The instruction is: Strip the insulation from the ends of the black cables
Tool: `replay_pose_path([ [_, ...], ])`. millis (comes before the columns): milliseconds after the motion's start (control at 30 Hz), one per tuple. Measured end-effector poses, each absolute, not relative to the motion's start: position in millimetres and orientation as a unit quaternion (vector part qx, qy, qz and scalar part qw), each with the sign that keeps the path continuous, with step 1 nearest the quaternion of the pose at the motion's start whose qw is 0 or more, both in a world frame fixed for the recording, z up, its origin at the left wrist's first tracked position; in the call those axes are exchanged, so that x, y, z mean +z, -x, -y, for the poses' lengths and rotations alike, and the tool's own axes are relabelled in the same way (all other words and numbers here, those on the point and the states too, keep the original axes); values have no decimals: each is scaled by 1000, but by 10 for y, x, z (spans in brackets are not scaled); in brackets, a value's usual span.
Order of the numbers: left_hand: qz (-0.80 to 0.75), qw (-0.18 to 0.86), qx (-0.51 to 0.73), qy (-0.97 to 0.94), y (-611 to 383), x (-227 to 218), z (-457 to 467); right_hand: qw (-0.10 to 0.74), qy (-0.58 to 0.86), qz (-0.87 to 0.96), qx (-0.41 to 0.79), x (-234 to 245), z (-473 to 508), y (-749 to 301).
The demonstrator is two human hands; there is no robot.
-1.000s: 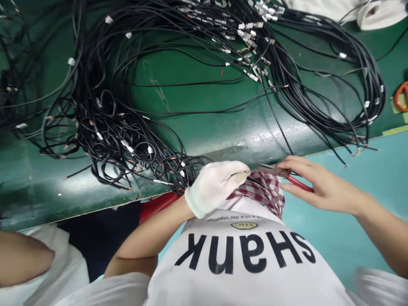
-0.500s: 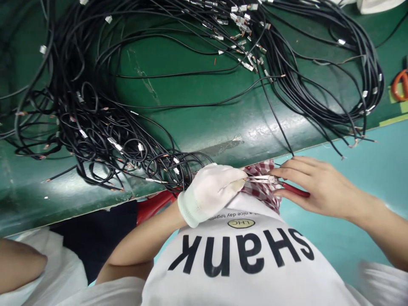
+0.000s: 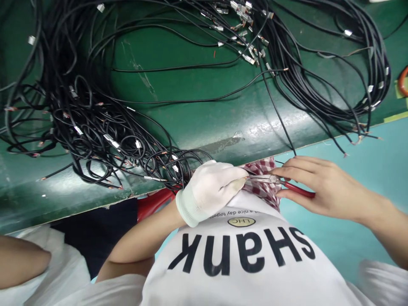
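Observation:
My left hand [image 3: 215, 189], in a white glove, is pinched shut on the end of a black cable; only a small coppery tip shows at the fingertips. Bare, my right hand [image 3: 321, 187] grips long-nose pliers [image 3: 298, 189] with red handles. The plier jaws point left and reach my gloved fingertips. Whether the jaws bite on the wire cannot be made out. Just left of the glove lies a tangle of black cables [image 3: 127, 144] with stripped ends and silvery tags. One black cable [image 3: 280, 117] runs down from the table to behind my right fingers.
The green table [image 3: 191, 87] has a rounded front edge. A coil of black cables [image 3: 360, 85] lies at right, its ends hanging over the edge. An orange handle [image 3: 403, 83] is at far right. Another person's arm [image 3: 24, 261] is at lower left, beside a red seat [image 3: 153, 204].
The view has shifted slightly, so the cables on the table sit a little higher and farther out. My right hand and the pliers have moved slightly right; the left hand keeps its pinch.

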State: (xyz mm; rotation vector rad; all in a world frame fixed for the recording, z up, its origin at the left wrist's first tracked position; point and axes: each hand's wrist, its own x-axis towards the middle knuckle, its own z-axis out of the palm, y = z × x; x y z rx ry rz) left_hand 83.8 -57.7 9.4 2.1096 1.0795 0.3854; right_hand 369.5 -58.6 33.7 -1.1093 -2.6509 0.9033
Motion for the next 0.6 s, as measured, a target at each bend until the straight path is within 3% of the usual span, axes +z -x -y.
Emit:
replay_pose_path([
  [433, -428, 360, 151, -815, -852, 92, 586, 63, 364, 889, 271, 328, 628, -3694],
  [600, -423, 344, 146, -826, -851, 119, 605, 15, 367, 885, 285, 338, 661, -3649],
])
